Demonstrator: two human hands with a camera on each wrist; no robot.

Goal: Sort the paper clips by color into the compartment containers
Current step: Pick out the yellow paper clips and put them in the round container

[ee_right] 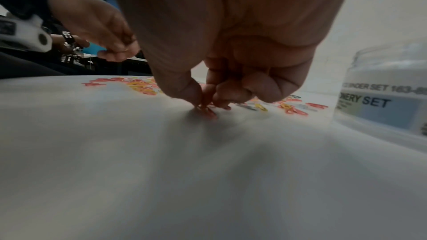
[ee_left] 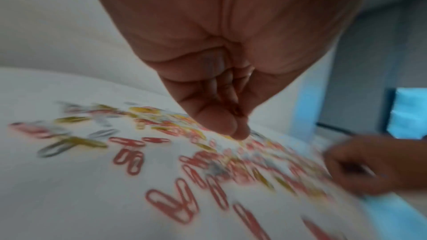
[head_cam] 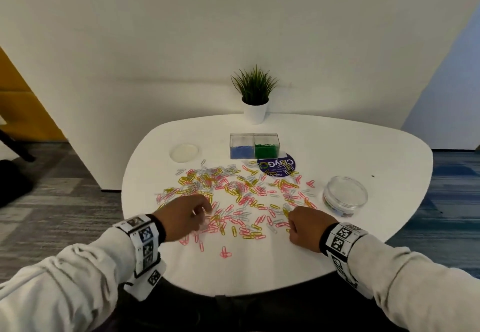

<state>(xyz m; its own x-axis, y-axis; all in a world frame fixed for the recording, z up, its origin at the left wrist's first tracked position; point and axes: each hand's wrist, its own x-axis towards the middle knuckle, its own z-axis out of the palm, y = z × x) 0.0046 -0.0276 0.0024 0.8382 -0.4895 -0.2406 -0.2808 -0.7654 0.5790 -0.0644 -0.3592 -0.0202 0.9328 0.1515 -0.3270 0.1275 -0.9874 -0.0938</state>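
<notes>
Pink-red, yellow and pale paper clips (head_cam: pixel 233 196) lie scattered across the white table (head_cam: pixel 259 266). Behind them stand two clear compartment boxes, one with blue clips (head_cam: pixel 241 147) and one with green clips (head_cam: pixel 266 147). My left hand (head_cam: pixel 205 212) hovers over the near left of the pile. Its fingertips (ee_left: pixel 240 132) are bunched downward, and something reddish seems tucked inside the curl. The left wrist view is blurred. My right hand (head_cam: pixel 292 224) is at the near right edge of the pile, where its fingertips (ee_right: pixel 196 98) pinch a red clip (ee_right: pixel 209 112) against the table.
A round clear jar (head_cam: pixel 345 196) labelled as a stationery set stands right of my right hand. Its white lid (head_cam: pixel 184 152) lies at the back left. A potted plant (head_cam: pixel 255 98) and a purple round sticker (head_cam: pixel 279 166) are at the back. The table's front edge is close.
</notes>
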